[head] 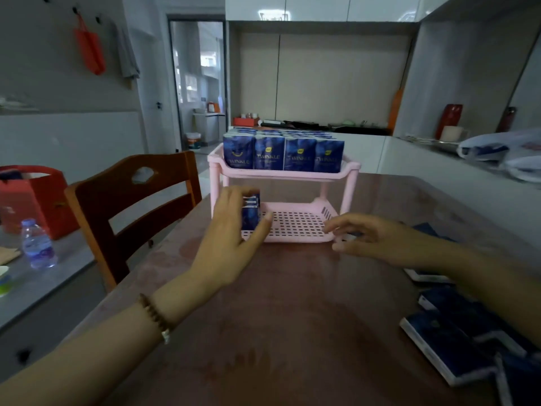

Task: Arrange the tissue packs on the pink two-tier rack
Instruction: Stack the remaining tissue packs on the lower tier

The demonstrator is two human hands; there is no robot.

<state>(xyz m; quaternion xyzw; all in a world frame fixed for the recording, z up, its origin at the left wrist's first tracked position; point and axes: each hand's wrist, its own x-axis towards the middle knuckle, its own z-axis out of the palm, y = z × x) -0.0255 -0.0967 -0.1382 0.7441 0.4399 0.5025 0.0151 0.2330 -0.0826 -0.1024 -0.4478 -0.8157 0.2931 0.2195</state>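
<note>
The pink two-tier rack (295, 224) stands on the brown table. Its upper tier holds rows of upright dark blue tissue packs (284, 155). My left hand (231, 232) grips one blue tissue pack (250, 213) upright at the left end of the lower tier, which otherwise shows bare perforated floor. My right hand (369, 238) rests at the rack's front right corner, fingers curled round something small and pale that I cannot make out. Several more blue tissue packs (456, 344) lie flat on the table at the right.
A wooden chair (131, 212) stands left of the table (278, 317). A water bottle (38, 244) and a red bag (32, 197) sit on a grey surface at far left. A white counter with plastic bags (497, 153) runs along the right.
</note>
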